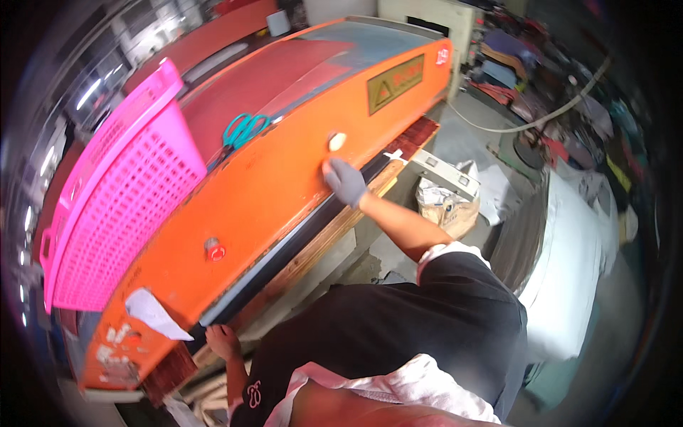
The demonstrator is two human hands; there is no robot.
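A long orange machine point(284, 171) runs diagonally in front of me. My right hand point(346, 182), in a grey glove with a bare fingertip, rests against its side panel, fingers stretched out. Just above those fingers is a pale round button point(336, 141). Lower left, my bare left hand point(223, 341) has its fingers bent at the end of the dark strip point(267, 282) along the machine's lower edge; what they grip, if anything, is hidden. A red push button point(215, 250) sits on the panel between my hands. A white paper piece point(156, 315) hangs near my left hand.
A pink plastic basket point(124, 203) stands tilted on the machine's left. Teal-handled scissors point(245, 131) lie on its top. Wooden boards point(306, 263) run below the strip. To the right are a paper sack point(447, 206), a large white bundle point(562, 263) and heaped coloured pieces point(512, 67).
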